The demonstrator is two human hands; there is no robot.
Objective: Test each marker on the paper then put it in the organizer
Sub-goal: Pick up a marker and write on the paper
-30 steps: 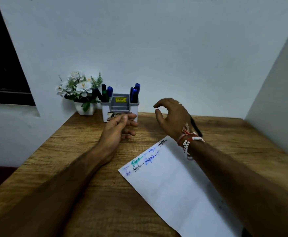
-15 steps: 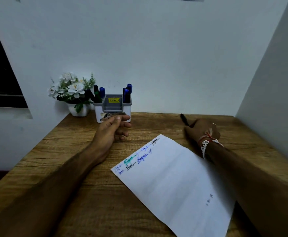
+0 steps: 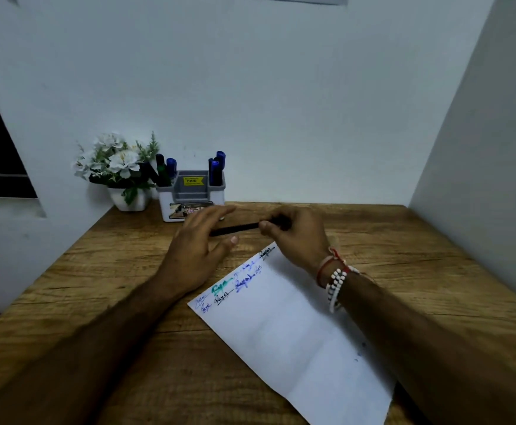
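Observation:
A black marker [image 3: 235, 229] is held level above the desk, just in front of the organizer. My right hand [image 3: 296, 237] grips its right end. My left hand [image 3: 198, 246] is spread open around the marker's left end, fingers apart, not clearly touching it. The grey and white organizer [image 3: 192, 194] stands at the back of the desk with several blue and dark markers upright in its left and right slots. The white paper [image 3: 290, 329] lies slanted under my right wrist, with blue, green and black scribbles along its top edge.
A white pot of white flowers [image 3: 118, 170] stands left of the organizer in the corner. Walls close the wooden desk [image 3: 128, 302] in behind and on the right. A dark window is at far left.
My right hand picked the black marker up from the right side of the desk and carried it left to the middle. My left hand left the organizer's front and opened toward the marker.

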